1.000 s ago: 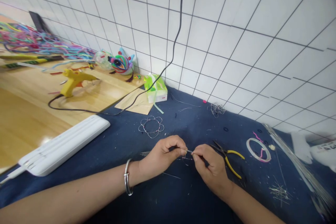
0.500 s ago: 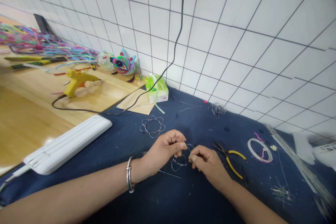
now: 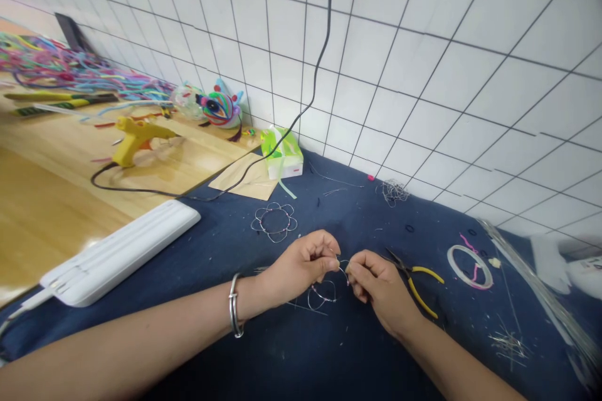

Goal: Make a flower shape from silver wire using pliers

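Between my two hands is a thin silver wire piece (image 3: 323, 297) bent into loops, with small pinkish beads on it. My left hand (image 3: 308, 263), with a metal bangle at the wrist, pinches it between thumb and fingertips. From the other side my right hand (image 3: 374, 279) pinches the curved wire close to the left fingertips. Part of the wire is hidden behind the fingers. A wire flower ring (image 3: 274, 222) with rounded petals lies flat on the dark blue cloth beyond my left hand. Pliers with yellow handles (image 3: 420, 282) lie just right of my right hand.
A tangle of wire (image 3: 394, 192) and a tissue pack (image 3: 285, 153) sit near the wall. Right are a wire spool (image 3: 469, 267), wire clippings (image 3: 510, 346) and long wires (image 3: 540, 297). Left are a white power strip (image 3: 122, 250) and a yellow glue gun (image 3: 136, 140), its cord running across.
My right hand has shifted slightly up and right along the wire, its fingers closing differently. My left hand still pinches the piece. The view has tilted a little.
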The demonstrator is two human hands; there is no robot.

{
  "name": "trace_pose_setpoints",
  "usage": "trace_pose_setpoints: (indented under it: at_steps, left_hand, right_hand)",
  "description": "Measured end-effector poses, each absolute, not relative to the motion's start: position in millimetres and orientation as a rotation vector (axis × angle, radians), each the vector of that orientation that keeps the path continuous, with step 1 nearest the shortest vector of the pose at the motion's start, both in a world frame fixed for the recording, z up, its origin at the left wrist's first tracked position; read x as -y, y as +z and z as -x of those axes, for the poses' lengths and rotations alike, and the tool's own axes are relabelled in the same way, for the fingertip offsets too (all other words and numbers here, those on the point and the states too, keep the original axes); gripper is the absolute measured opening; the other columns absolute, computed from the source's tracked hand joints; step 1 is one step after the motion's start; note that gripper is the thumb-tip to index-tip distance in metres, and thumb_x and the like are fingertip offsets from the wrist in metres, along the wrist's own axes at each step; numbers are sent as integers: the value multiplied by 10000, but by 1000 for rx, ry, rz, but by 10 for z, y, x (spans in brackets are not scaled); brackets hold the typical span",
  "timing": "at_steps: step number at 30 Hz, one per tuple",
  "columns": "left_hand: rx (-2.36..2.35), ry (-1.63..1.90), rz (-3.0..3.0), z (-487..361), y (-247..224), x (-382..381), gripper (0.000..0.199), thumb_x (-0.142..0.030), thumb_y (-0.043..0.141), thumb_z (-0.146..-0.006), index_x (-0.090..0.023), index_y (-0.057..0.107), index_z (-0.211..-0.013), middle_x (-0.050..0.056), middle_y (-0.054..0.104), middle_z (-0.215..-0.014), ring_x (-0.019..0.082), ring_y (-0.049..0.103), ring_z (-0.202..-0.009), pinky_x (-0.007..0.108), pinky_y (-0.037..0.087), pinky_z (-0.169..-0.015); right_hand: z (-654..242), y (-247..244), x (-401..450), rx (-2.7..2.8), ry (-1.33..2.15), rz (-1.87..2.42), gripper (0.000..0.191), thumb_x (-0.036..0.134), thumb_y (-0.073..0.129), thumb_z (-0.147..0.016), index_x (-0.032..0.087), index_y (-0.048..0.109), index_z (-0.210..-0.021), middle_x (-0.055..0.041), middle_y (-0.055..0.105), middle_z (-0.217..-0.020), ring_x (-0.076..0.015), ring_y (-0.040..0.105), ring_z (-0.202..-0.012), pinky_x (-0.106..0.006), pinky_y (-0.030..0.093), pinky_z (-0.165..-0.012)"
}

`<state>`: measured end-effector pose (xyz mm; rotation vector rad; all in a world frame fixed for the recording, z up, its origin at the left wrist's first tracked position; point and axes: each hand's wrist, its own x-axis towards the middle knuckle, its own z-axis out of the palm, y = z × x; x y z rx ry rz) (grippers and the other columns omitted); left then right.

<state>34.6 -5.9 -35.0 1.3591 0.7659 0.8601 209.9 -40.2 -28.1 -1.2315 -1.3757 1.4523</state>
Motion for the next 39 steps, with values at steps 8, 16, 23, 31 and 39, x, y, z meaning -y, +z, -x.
trace_pose_setpoints:
  at_steps: [8, 16, 23, 31, 39]
  left_hand:
    - [-746, 803, -1325, -329, -346, 18, 167, -209, 557, -764, -169, 457, -891, -44, 510, -660, 40, 397, -476, 173, 316, -450]
    - [-721, 805, -1284, -361, -322, 16, 193, -206, 583, -754, -171, 462, -901, -38, 531, -671, 45, 432, -502, 176, 348, -478]
    - [-685, 765, -1119, -293, -301, -27, 290, -301, 578, -779, -161, 482, -1015, 76, 594, -972, 152, 586, -830, 288, 441, -712]
    - [-819, 805, -1271, -267, -321, -55, 176, -300, 535, -798, -147, 563, -881, 36, 606, -862, 119, 561, -754, 257, 439, -672]
    - [-864, 833, -1429, -264, -329, -59, 190, -324, 499, -817, -145, 561, -826, -19, 527, -666, 76, 483, -586, 221, 412, -585]
  right_hand:
    - [-2080, -255, 386, 1354, 1558, 1226, 199, 357, 496, -827, 170, 501, -759, 35, 487, -640, -60, 399, -491, -179, 322, -442]
    - [-2063, -295, 412, 1382, 1415, 1257, 220, 373, 489, -834, 175, 492, -740, 43, 464, -618, -57, 389, -487, -179, 328, -441]
    - [-2140, -325, 336, 1224, 1250, 1348, 212, 380, 507, -824, 179, 516, -760, 30, 475, -631, -66, 407, -498, -186, 321, -426]
    - [-2177, -343, 275, 1100, 1256, 1286, 211, 374, 501, -835, 176, 517, -762, 23, 489, -644, -69, 412, -504, -203, 332, -454]
    - [-2127, -261, 325, 1204, 1524, 1238, 294, 413, 428, -865, 190, 516, -1035, -15, 546, -737, -85, 458, -541, -196, 305, -437]
